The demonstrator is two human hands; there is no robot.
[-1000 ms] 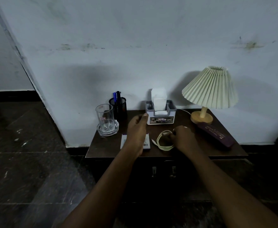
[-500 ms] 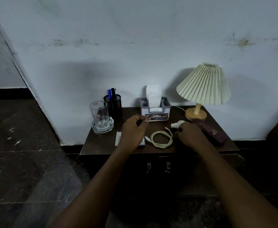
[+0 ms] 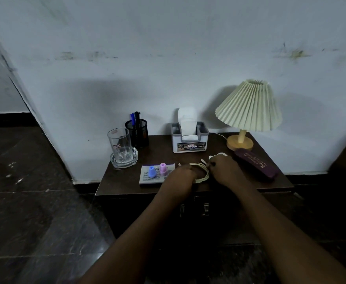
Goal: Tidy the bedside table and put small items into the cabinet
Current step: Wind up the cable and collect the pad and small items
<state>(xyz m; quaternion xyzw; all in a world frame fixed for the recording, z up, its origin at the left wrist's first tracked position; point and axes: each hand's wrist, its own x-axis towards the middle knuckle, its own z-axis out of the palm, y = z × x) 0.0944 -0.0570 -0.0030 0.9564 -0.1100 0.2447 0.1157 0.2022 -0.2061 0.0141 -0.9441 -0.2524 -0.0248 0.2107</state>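
Observation:
A coiled white charger cable lies near the front middle of the dark bedside table. My left hand is down on the coil's left side with its fingers curled over the loops. My right hand grips the coil's right side, and the white plug sticks out just past its fingers. Left of my hands a flat white box carries a small blue cap and a pink cap. The cabinet doors below, with two metal handles, are closed.
At the back stand a glass on a glass coaster, a black mesh pen holder, a tissue box and a pleated lamp. A purple case lies at the right. The wall is directly behind and dark floor lies to the left.
My left hand moved right off the white box onto the cable coil, uncovering the blue and pink caps. My right hand came back left to the coil with the plug.

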